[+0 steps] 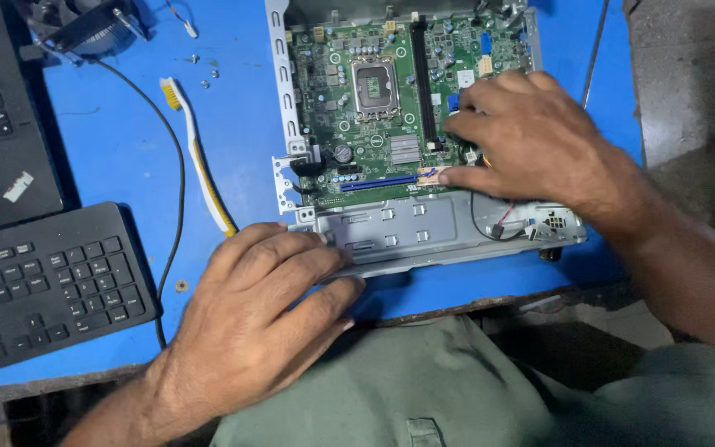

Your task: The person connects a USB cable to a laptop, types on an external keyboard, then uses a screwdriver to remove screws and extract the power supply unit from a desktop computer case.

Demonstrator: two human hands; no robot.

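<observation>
The green motherboard (374, 108) sits in its metal tray (424, 228) on the blue counter (126, 149). The right hand (531, 136) presses curled fingers onto it (holding nothing visible), while the left hand (262, 319) lies flat, open, on the tray's edge. A toothbrush (196, 157) and black keyboard (43, 285) lie left.

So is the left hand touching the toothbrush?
Apart: the head view shows blue table between the left hand and the toothbrush.

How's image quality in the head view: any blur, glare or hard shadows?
Head view: even, soft light, no glare; green motherboard fairly sharp; right hand and left hand slightly soft; only faint shadow under the metal chassis edge on the blue table.
</observation>
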